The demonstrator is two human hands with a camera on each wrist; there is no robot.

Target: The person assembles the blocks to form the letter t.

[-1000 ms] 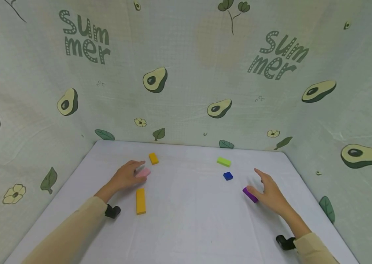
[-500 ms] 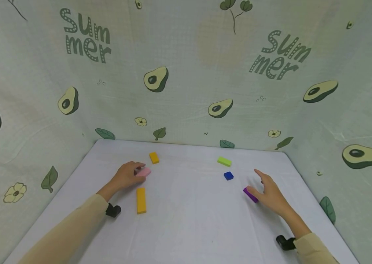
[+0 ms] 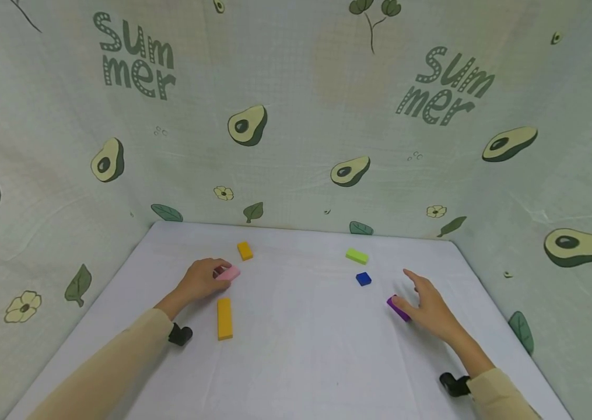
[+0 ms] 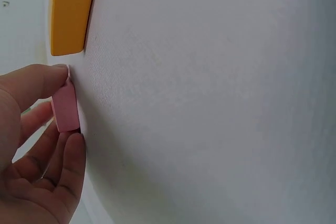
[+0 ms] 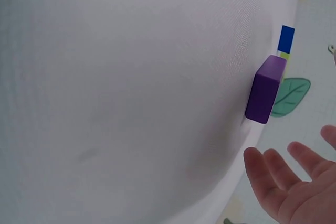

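My left hand point(image 3: 198, 281) pinches a pink block point(image 3: 230, 273) on the left side of the table. In the left wrist view the thumb lies on one end of the pink block point(image 4: 66, 109) and curled fingers are at its other end. A long yellow block point(image 3: 224, 319) lies just nearer than that hand, and a shorter yellow block point(image 3: 245, 251) farther back. On the right, my right hand point(image 3: 430, 310) is spread beside a purple block point(image 3: 401, 313). The right wrist view shows a gap between its fingers and the purple block point(image 5: 263, 95); the thumb is out of that view.
Beyond the purple block lie a small blue block point(image 3: 363, 279) and a light green block point(image 3: 357, 256). The white table point(image 3: 296, 350) is bounded at the back and sides by hanging cloth point(image 3: 296, 140) printed with avocados. Black wrist cameras hang below both wrists.
The fingers of my left hand have drawn in slightly around the pink block. My right hand and the other blocks stay practically where they were.
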